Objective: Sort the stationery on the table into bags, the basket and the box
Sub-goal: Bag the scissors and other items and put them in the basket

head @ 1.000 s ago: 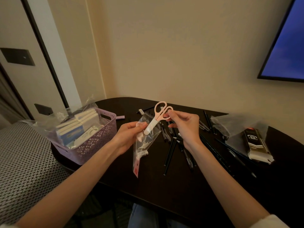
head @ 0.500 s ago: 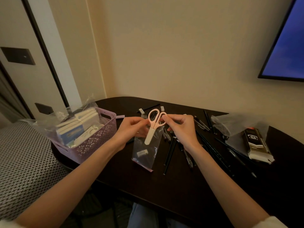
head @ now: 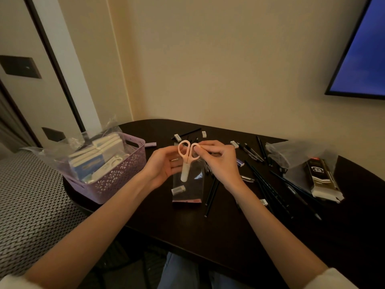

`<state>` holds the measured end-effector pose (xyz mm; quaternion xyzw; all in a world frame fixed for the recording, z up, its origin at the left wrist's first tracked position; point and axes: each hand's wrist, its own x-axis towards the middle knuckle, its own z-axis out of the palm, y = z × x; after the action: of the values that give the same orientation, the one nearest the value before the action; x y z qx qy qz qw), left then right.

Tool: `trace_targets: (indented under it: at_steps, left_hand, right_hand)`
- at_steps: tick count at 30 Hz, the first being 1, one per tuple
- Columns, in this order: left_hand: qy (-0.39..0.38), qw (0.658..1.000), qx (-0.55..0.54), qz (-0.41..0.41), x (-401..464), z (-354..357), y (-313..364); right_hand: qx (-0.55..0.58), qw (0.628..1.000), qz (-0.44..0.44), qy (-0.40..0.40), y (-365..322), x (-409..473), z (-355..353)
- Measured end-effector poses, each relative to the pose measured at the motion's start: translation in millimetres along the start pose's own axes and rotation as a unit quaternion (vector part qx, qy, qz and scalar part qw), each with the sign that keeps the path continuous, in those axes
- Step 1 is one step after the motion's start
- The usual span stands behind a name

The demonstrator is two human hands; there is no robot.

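Observation:
Small pink scissors (head: 188, 158) with a white blade cap point down into a clear zip bag (head: 190, 187) that hangs over the dark table (head: 208, 236). My right hand (head: 216, 161) pinches the right handle ring. My left hand (head: 164, 163) holds the bag's top edge beside the left ring. A white eraser (head: 178, 190) lies inside the bag near its pink-edged bottom. A purple basket (head: 116, 180) at the left holds bagged white and blue packs. Several black pens and pencils (head: 260, 182) lie scattered to the right.
A black lead box (head: 320, 178) sits on crumpled clear bags (head: 295, 151) at the right. Small erasers (head: 234, 144) lie near the table's back. A patterned seat (head: 31, 205) adjoins the table's left edge. A screen (head: 362, 51) hangs on the wall.
The scissors turned from slanted to upright and slid blade-first down into the bag. The bag swung from my left hand's side to hang straight, and both hands drew closer together.

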<state>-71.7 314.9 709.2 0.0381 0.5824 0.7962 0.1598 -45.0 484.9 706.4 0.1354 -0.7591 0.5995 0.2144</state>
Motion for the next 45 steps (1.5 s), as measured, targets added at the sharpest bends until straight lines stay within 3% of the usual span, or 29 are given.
trace_targets:
  at_steps: [5,13,20,26,36,45]
  left_hand:
    - [-0.006,0.999,0.036,0.005,-1.1,-4.0,1.8]
    - [-0.010,0.992,0.114,0.046,-3.8,-5.2,10.5]
    - [-0.085,0.985,0.151,-0.017,-3.5,-4.7,31.1]
    - [-0.113,0.979,0.166,-0.018,-1.2,-10.2,35.6]
    - [-0.035,0.994,0.094,-0.047,-0.4,0.3,28.8]
    - [-0.021,0.998,0.044,-0.042,0.8,-3.6,28.5]
  right_hand:
    - [-0.130,0.990,-0.049,0.004,3.5,6.0,-6.7]
    - [-0.036,0.997,-0.062,-0.042,3.6,7.4,-15.3]
    - [-0.047,0.996,-0.061,-0.044,-0.8,8.7,-13.2]
    - [-0.023,0.998,-0.049,-0.033,-4.5,10.3,-14.8]
    - [0.007,0.998,-0.053,0.015,-5.7,3.9,-3.0]
    - [-0.036,0.996,-0.071,0.050,5.5,-11.5,9.5]
